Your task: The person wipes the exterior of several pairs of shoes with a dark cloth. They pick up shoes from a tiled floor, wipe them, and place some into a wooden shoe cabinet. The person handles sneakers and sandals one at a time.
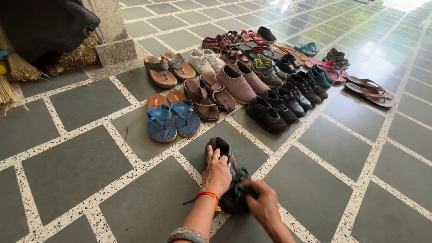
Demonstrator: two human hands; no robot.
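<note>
A black sports shoe [223, 150] with an orange stripe lies on the tiled floor in front of me. My left hand [217, 171], with a ring and a red thread bracelet, rests on top of the shoe near its opening. My right hand [261, 204] pinches the black laces at the near end of the shoe. Beyond it lie a pair of blue flip-flops [173, 117] and brown sandals [208, 96].
Several rows of shoes, sandals and slippers [279, 67] lie on the grey tiled floor [81, 166]. A stone pillar base [114, 45] and straw brooms [13, 67] are at the upper left. A dark bulky object [45, 22] sits beside the pillar.
</note>
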